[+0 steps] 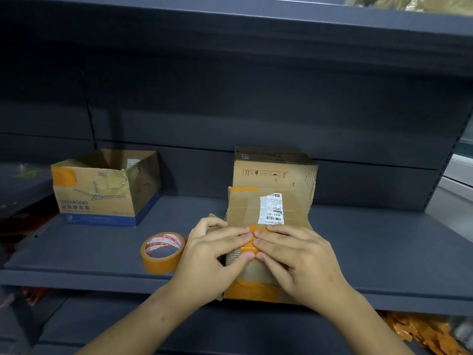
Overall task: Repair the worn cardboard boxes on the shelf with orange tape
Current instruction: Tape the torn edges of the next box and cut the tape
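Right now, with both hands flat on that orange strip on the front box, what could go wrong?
1. The left hand and right hand press an orange tape strip onto the front box; uneven pressure might leave wrinkles.
2. The cardboard looks worn, so hard pressing could dent it.
3. The tape roll sits near the shelf edge; an elbow might knock it off.
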`<state>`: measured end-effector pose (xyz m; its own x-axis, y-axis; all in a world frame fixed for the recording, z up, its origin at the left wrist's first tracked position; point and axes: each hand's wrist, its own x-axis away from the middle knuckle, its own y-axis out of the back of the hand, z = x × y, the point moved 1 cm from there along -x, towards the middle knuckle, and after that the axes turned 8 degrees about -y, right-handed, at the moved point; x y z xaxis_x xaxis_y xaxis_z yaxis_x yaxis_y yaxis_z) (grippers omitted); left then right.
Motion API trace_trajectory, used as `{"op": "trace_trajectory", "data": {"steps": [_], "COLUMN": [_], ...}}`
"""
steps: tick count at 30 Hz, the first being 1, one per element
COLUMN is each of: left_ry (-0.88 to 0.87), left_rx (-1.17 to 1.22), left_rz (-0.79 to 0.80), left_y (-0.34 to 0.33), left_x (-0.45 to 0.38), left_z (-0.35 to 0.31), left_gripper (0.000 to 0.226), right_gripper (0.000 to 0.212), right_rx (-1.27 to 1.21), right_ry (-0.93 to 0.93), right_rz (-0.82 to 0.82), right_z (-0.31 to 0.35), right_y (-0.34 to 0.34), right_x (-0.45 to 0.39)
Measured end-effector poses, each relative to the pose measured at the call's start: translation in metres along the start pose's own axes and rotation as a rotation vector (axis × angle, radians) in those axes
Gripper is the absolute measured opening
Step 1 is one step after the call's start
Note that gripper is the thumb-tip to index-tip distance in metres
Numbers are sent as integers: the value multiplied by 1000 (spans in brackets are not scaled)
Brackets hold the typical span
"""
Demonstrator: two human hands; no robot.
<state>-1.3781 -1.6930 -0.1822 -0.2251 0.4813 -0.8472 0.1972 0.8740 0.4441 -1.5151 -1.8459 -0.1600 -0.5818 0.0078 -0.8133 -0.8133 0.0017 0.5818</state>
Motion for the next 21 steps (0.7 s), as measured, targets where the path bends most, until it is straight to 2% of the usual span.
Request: {"op": "trace_trajectory", "data": {"steps": [7, 11, 18, 21], "left_ry": [9, 19, 11, 173], "left_rx": [-29, -44, 29, -3], "left_rz": [-20, -39, 59, -21], "left_y": [-3, -5, 10, 29], "left_x": [7, 6, 5, -7], "left_z": [-3, -8, -2, 29], "left_gripper": [42, 42, 36, 32], "right_gripper": [22, 20, 27, 28], "right_rx": [-6, 93, 67, 62], "right_ry": [-14, -73, -108, -124], "right_rz": [14, 0, -76, -57], "right_z": [3, 14, 17, 16], "right_y": [2, -2, -7, -6], "right_x": [0, 2, 11, 10]}}
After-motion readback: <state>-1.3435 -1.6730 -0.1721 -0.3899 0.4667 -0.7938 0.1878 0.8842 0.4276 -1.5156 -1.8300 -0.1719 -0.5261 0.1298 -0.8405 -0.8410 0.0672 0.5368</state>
